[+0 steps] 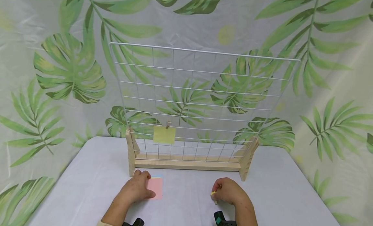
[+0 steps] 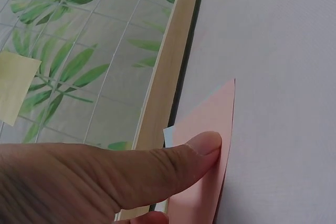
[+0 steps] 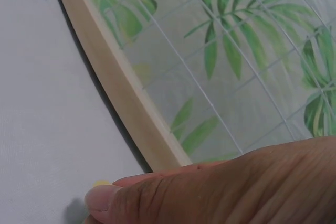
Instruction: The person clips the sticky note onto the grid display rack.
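Your left hand (image 1: 136, 187), lower left of centre, pinches the paper sheets (image 1: 157, 187): thumb on the smooth pink top sheet, fingers at the far edge. Square, thin; pale blue and yellow edges peek out at the top. In the left wrist view the pink sheet bows under your thumb. Your right hand (image 1: 230, 191), lower right of centre, pinches a small yellow piece (image 1: 213, 193) with a wood-coloured end; fingers hide most of it. Mid-frame: white wire grid (image 1: 189, 102), square mesh, seated in a pale wooden stand (image 1: 187, 165). A small wooden clip (image 1: 168, 124) holds a flat yellow note (image 1: 163, 135) on the grid's lower left. White tabletop (image 1: 186, 190) shows between your hands; its edges slope out to the lower left and lower right. The stand's front rail is just beyond your left fingertips.
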The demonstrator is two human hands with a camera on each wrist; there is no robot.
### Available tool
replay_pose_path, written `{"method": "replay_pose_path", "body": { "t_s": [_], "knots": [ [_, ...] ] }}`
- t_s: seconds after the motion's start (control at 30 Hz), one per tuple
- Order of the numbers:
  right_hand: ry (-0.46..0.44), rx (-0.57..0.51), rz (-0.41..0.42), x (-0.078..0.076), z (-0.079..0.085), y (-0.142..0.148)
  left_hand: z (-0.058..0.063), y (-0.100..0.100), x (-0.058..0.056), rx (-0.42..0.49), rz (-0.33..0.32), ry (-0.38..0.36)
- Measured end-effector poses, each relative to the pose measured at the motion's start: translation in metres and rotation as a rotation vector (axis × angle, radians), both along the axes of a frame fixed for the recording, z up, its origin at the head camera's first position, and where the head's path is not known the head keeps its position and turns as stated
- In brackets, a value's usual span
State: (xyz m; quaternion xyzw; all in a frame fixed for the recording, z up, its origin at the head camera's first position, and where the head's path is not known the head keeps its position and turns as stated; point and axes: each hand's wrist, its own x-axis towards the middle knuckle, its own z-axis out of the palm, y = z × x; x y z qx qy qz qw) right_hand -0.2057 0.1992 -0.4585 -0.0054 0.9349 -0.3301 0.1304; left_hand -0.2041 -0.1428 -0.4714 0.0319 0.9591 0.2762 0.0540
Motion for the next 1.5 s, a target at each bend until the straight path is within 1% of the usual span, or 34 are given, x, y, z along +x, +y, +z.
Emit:
{"method": "replay_pose_path", "body": {
  "t_s": [0.2,0.4,0.73,0.93,1.03,1.23,1.37,1.5],
  "knots": [
    [0.009,-0.015,0.017,0.0006,0.0002,0.0011,-0.0003,-0.0005,-0.0003,-0.006,-0.003,0.017],
    [0.012,-0.020,0.014,0.0014,-0.0002,0.0022,-0.0032,-0.0016,-0.0015,0.000,0.004,0.016],
    [0.005,0.011,-0.003,0.0007,0.0028,0.0001,-0.0074,-0.0059,-0.0037,0.055,0.026,0.020],
    [0.033,-0.004,0.002,0.0012,0.0029,0.0013,-0.0073,-0.0062,-0.0058,0.088,0.050,0.022],
    [0.050,-0.014,0.001,0.0003,0.0027,0.0024,-0.0077,-0.0059,-0.0062,0.097,0.055,0.042],
    [0.079,-0.027,-0.005,0.0003,0.0044,0.0030,-0.0089,-0.0049,-0.0071,0.065,0.075,0.100],
    [0.083,-0.032,-0.017,0.0001,0.0061,0.0030,-0.0084,-0.0039,-0.0088,0.046,0.068,0.132],
    [0.090,-0.027,-0.039,-0.0008,0.0073,0.0036,-0.0062,-0.0039,-0.0098,0.055,0.058,0.153]
  ]
}}
